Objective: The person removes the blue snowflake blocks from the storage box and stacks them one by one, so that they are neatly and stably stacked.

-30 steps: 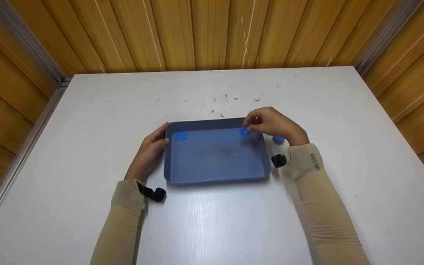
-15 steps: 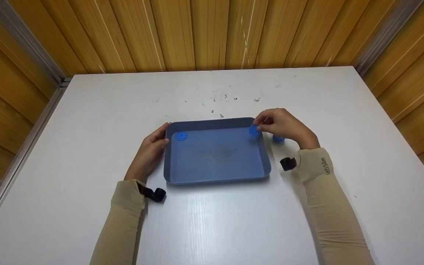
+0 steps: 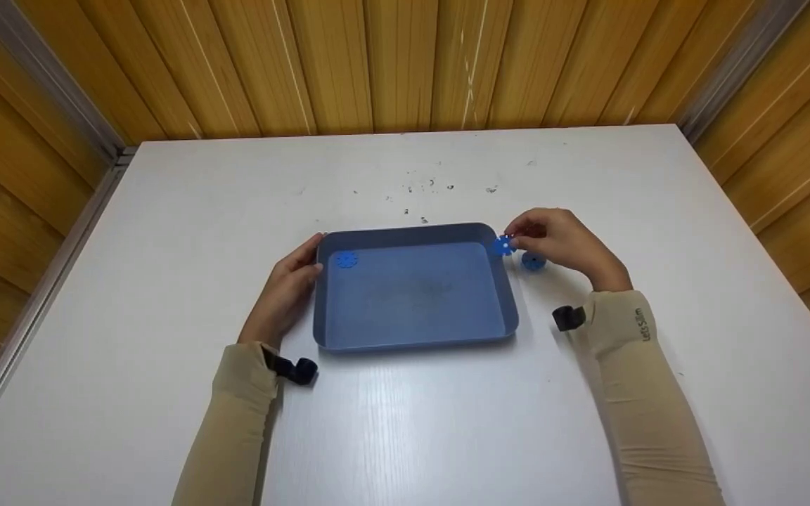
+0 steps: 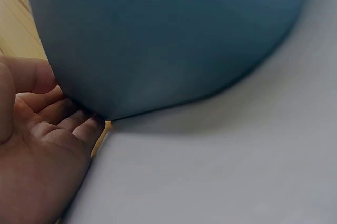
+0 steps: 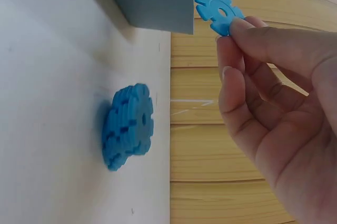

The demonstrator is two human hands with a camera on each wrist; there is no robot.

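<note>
My right hand pinches a blue notched plastic disc with a central hole between thumb and forefinger. In the head view, that disc is at the tray's far right corner, level with the rim. Below the hand, just right of the tray, a stack of similar blue discs stands on the table, leaning a little. Another blue notched disc lies flat in the far left corner of the blue-grey tray. My left hand grips the tray's left side, thumb at the rim and fingers along the outside.
The tray sits on a white table with dark marks beyond it. Wood-look panel walls border the back and both sides. A small black camera sticks out at the right wrist, another black camera at the left.
My right hand has moved right with its blue disc, from over the tray's far right part to the right rim. The left hand, tray and disc inside have stayed put.
</note>
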